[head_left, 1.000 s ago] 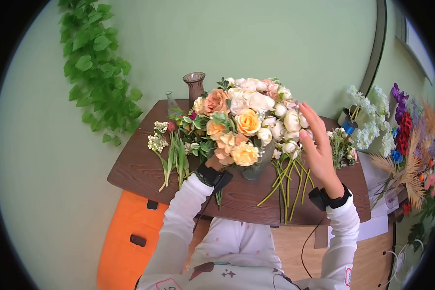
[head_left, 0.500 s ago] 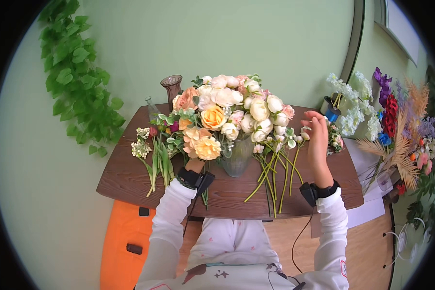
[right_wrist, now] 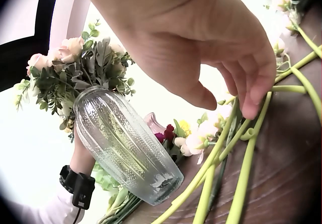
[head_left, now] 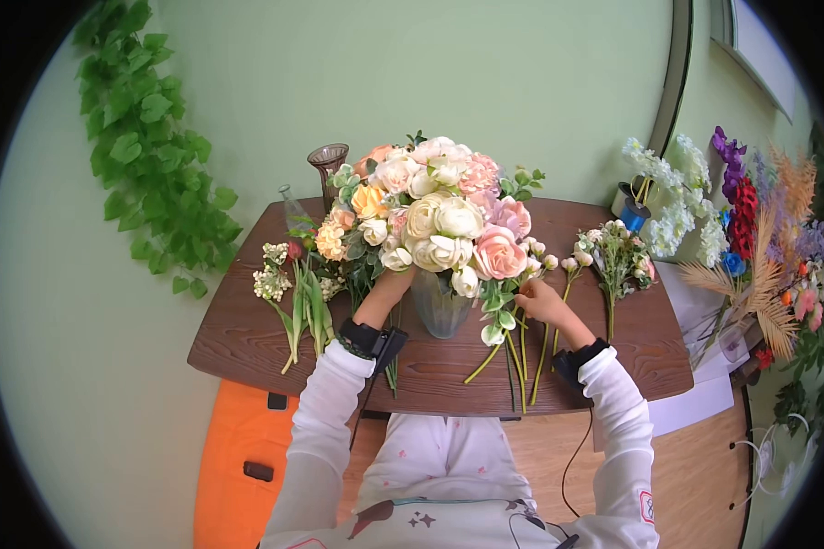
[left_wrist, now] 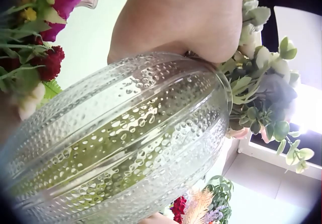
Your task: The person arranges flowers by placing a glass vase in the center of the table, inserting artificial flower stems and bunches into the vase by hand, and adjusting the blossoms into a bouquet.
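Vase (head_left: 440, 309), touching left hand (left_wrist: 176, 25), right hand (right_wrist: 201, 53) apart

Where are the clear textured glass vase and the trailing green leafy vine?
Clear textured glass vase (right_wrist: 128, 143): right wrist view, middle of its body.
Trailing green leafy vine (head_left: 126, 147): head view, a leaf near its middle.

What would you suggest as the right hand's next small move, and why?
I would probably close the right hand's fingers on one green stem and draw it gently free. The fingers reach down to it without a clear pinch, and the stems cross there, so a pull could drag others. The left hand is by the neck of the upright vase.
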A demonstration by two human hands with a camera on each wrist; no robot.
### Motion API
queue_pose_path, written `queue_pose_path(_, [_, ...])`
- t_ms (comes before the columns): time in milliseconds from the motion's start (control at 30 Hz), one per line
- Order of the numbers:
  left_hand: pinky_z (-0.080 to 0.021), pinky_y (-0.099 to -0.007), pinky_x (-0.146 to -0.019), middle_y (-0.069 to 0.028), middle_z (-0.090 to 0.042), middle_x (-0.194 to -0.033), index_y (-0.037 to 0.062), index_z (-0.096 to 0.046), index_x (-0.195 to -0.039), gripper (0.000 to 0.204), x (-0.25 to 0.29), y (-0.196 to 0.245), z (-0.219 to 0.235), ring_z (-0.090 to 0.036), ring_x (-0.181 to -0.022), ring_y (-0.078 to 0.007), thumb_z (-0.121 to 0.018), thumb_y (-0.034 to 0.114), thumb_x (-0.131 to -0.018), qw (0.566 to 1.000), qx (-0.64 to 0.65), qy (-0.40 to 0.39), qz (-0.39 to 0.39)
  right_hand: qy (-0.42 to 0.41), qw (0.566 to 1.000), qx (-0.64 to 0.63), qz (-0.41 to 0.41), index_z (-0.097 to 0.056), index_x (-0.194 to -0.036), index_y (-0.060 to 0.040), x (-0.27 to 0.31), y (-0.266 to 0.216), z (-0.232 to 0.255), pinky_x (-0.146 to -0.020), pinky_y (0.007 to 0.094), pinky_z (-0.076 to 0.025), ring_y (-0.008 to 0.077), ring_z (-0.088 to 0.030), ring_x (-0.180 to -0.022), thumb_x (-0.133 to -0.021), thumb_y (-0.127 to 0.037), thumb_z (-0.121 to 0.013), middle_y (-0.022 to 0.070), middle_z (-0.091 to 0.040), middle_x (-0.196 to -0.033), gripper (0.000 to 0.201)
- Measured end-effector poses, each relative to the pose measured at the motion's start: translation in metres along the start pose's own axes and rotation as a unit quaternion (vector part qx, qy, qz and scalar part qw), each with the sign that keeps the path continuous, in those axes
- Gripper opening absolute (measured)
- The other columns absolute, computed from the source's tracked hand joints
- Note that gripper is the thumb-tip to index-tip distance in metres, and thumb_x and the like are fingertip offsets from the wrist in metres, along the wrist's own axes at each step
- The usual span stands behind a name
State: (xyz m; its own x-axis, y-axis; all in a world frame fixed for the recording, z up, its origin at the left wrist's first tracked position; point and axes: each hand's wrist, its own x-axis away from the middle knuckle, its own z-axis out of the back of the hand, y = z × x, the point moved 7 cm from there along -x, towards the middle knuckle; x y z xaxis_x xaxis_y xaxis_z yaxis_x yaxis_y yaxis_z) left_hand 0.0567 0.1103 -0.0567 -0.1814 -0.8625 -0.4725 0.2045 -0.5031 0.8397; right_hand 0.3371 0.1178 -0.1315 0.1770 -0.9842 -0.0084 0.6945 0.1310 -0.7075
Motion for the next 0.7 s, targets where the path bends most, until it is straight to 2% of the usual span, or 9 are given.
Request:
queue_pose_path(133, [-0.032,-0.0293,-0.098,-0.0089,-0.041,-0.13,0.0025,-0.034,-0.13,0.038,0.004,0.017,-0.002,-0.039,-0.117,-0.0173,-0.035,0.015,-0.094,0.993,-0.006,0.01,0.116,0.024,0.999,-0.027,-0.009,-0.047,-0.092,0.0032,0.002,-0.009,0.0,-0.047,0.0265,-0.045,0.0129,-0.057,-0.052,-0.079,-0.014,-0.062,0.0089,-0.057,-0.075,0.026])
queue_pose_path(167, [-0.032,-0.0293,-0.098,-0.0089,-0.041,-0.13,0.0025,-0.034,-0.13,0.038,0.004,0.014,-0.001,-0.039,-0.117,-0.0173,-0.035,0.015,-0.094,0.993,-0.005,0.012,0.117,0.033,0.998,-0.045,-0.011,-0.046,-0.09,0.003,0.002,-0.011,0.001,-0.046,0.0262,-0.045,0.0133,-0.057,-0.052,-0.078,-0.011,-0.063,0.0091,-0.057,-0.075,0.025])
queue_pose_path(233, [-0.032,-0.0301,-0.098,-0.0088,-0.042,-0.131,0.003,-0.037,-0.13,0.05,0.002,0.018,-0.001,-0.039,-0.118,-0.0179,-0.047,0.032,-0.091,0.997,0.012,-0.001,0.076,0.045,0.997,-0.057,-0.02,-0.045,-0.089,0.0027,0.003,-0.012,0.0,-0.045,0.0263,-0.045,0.0134,-0.057,-0.051,-0.077,-0.01,-0.064,0.0093,-0.057,-0.074,0.025])
queue_pose_path(400, [-0.032,-0.0302,-0.097,-0.0087,-0.041,-0.132,0.0027,-0.038,-0.129,0.049,0.003,0.012,-0.001,-0.039,-0.118,-0.0176,-0.047,0.032,-0.091,0.995,0.013,-0.006,0.096,0.069,0.989,-0.121,-0.04,-0.045,-0.089,0.0013,-0.003,-0.001,-0.001,-0.044,0.0251,-0.044,0.0129,-0.058,-0.052,-0.074,-0.006,-0.065,0.0087,-0.058,-0.072,0.026])
queue_pose_path(467, [-0.033,-0.0302,-0.097,-0.0088,-0.041,-0.132,0.0027,-0.038,-0.129,0.049,0.003,0.005,0.001,-0.039,-0.118,-0.0174,-0.046,0.032,-0.091,0.996,0.031,0.001,0.089,0.08,0.968,-0.23,-0.058,-0.046,-0.093,0.0009,0.001,-0.01,0.006,-0.046,0.0246,-0.044,0.0133,-0.057,-0.052,-0.073,-0.007,-0.065,0.0062,-0.058,-0.069,0.029])
queue_pose_path(500, [-0.032,-0.0299,-0.098,-0.0091,-0.04,-0.132,0.0028,-0.036,-0.13,0.044,0.004,-0.002,0.001,-0.039,-0.118,-0.018,-0.042,0.025,-0.092,0.994,0.017,-0.012,0.105,0.081,0.968,-0.23,-0.058,-0.046,-0.093,0.0009,0.002,-0.015,0.011,-0.046,0.0246,-0.044,0.0133,-0.057,-0.052,-0.073,-0.007,-0.065,0.0062,-0.058,-0.069,0.029])
queue_pose_path(533, [-0.031,-0.0295,-0.098,-0.0095,-0.04,-0.132,0.003,-0.034,-0.131,0.04,0.005,-0.005,0.001,-0.039,-0.117,-0.0187,-0.037,0.018,-0.094,0.992,0.002,-0.027,0.12,0.083,0.964,-0.247,-0.044,-0.047,-0.095,0.0013,0.003,-0.021,0.016,-0.045,0.0233,-0.043,0.0119,-0.056,-0.052,-0.074,-0.006,-0.064,0.0054,-0.058,-0.069,0.028])
queue_pose_path(633, [-0.03,-0.0288,-0.099,-0.009,-0.039,-0.133,0.0028,-0.034,-0.132,0.041,0.006,0.0,0.01,-0.038,-0.119,-0.0185,-0.037,0.02,-0.094,0.992,-0.084,-0.055,0.072,0.09,0.955,-0.28,-0.019,-0.049,-0.098,0.0021,0.01,-0.039,0.036,-0.045,0.0205,-0.041,0.0091,-0.053,-0.052,-0.077,-0.005,-0.063,0.0039,-0.059,-0.07,0.026])
queue_pose_path(700, [-0.03,-0.0288,-0.1,-0.009,-0.038,-0.134,0.0026,-0.034,-0.132,0.041,0.01,0.004,0.015,-0.037,-0.12,-0.0183,-0.037,0.02,-0.095,0.991,-0.089,-0.046,0.094,0.097,0.923,-0.371,0.027,-0.053,-0.093,0.0007,0.021,-0.06,0.055,-0.047,0.0187,-0.041,0.0078,-0.053,-0.054,-0.081,-0.005,-0.06,0.0028,-0.059,-0.071,0.015])
